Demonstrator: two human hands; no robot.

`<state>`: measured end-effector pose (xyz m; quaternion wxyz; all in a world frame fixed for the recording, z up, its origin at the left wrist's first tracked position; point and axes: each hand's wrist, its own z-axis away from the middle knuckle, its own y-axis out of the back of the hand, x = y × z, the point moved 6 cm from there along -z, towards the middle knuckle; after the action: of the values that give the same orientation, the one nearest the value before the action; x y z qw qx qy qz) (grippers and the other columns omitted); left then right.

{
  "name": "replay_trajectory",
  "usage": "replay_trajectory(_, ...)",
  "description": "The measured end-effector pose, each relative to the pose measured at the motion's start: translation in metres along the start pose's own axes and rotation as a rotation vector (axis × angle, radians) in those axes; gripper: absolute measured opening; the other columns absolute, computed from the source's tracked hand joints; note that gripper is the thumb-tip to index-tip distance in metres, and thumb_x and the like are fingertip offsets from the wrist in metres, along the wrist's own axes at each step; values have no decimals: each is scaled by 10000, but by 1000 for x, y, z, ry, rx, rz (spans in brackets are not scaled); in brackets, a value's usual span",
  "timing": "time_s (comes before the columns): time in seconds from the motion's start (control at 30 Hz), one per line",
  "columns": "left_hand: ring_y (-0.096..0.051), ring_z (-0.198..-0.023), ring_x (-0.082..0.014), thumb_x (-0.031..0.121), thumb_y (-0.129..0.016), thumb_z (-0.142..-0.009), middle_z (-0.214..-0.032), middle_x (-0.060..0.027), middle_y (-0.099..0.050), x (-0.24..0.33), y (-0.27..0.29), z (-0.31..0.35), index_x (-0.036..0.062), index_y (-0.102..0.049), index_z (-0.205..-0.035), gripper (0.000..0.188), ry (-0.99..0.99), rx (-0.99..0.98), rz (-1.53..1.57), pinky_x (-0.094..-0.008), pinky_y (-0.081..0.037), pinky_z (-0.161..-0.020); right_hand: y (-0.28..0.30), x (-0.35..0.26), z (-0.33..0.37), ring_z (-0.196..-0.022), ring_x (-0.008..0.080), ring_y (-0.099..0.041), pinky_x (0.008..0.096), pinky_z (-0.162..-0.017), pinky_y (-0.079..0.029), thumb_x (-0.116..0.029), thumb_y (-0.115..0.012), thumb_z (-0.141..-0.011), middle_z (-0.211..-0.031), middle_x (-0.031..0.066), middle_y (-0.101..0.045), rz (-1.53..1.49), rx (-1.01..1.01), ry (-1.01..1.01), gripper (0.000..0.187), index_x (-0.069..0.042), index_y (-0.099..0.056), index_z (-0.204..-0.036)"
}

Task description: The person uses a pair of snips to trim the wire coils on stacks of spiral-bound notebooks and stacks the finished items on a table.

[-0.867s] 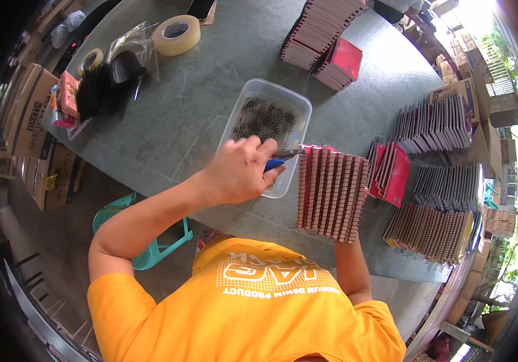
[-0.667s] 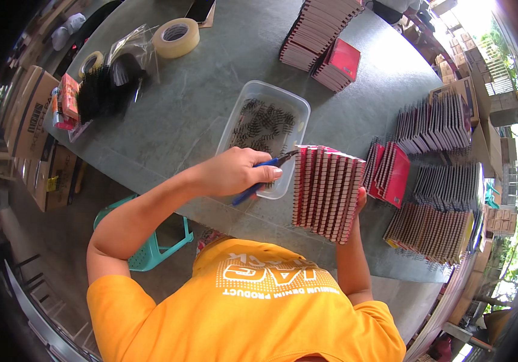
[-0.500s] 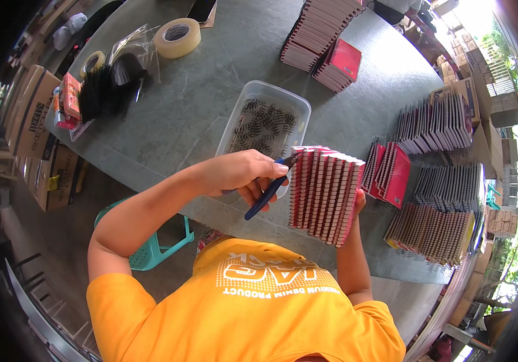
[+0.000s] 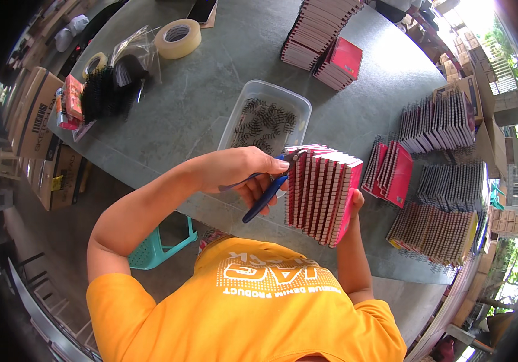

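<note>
1. Spiral-bound notebooks [image 4: 322,196], red-covered, one bundle: held above the near side of the table [image 4: 192,114], coiled spines facing up.
2. Right hand [image 4: 357,202]: at the bundle's right side, thumb against the outer cover; fingers closed on the bundle, mostly hidden beneath it.
3. Pliers [image 4: 265,198], blue-handled: handles spread, tips at the bundle's upper left corner.
4. Left hand [image 4: 244,169]: fingers curled around the pliers, partly open with the spread handles.
5. Clear plastic tub [image 4: 303,99]: just beyond the left hand, containing loose dark wire coils [image 4: 268,120].
6. Smaller group of red notebooks [image 4: 393,175]: on the table, just right of the bundle.
7. Spiral-bound stacks [image 4: 452,186], several: along the table's right edge.
8. Tall notebook stack [image 4: 316,33]: far side, a short red-topped stack [image 4: 346,60] beside it.
9. Wide tape roll [image 4: 177,38]: far left, near a clear plastic bag [image 4: 140,45].
10. Teal stool [image 4: 147,250]: below the table's left edge.
</note>
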<state>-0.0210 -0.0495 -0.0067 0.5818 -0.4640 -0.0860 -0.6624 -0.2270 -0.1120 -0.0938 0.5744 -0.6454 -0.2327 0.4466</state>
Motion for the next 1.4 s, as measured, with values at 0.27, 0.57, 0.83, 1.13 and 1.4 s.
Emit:
replay_trajectory(0.27,-623,-721,-314,353,-440,-906,-813,-194,-601,9,9,-5,-29,-519,-925,391,-109,330,-652,-399,-512,-638,-3,6,0,-952,315,-600,438,-802,-517,-295,-628,-767,-1112,224,-562,-40,-37,-51,610,70,-431,-1214)
replay_trajectory(0.57,-622,-731,-283,412,-436,-906,-803,-180,-603,16,-3,5,-13,-557,-879,443,-101,235,-558,-354,-504,-648,6,3,-1,-923,295,-610,420,-777,-528,-339,-618,-776,-1095,213,-571,-1,24,42,618,61,-433,-1209)
replay_trajectory(0.83,-632,-799,-280,406,-407,-915,-800,-175,-609,0,-12,-6,-28,-562,-963,463,70,-27,35,-368,-514,-678,-1,7,0,-972,307,-593,441,-821,-511,-329,-619,-773,-1122,221,-555,-71,-53,13,641,60,-407,-1236)
replay_trajectory(1.13,-608,-737,-272,411,-460,-895,-817,-177,-612,22,-8,5,-24,-554,-951,449,-165,299,-751,-362,-469,-698,2,1,-1,-985,313,-585,450,-823,-505,-304,-617,-777,-1141,214,-544,-8,-41,-23,626,54,-397,-1241)
replay_trajectory(1.4,-620,-768,-219,434,-444,-898,-807,-166,-602,23,-16,-2,-33,-587,-967,493,-30,182,-630,-335,-484,-668,-12,7,-2,-984,295,-584,420,-833,-498,-316,-632,-758,-1142,199,-548,23,-4,-74,645,40,-402,-1243)
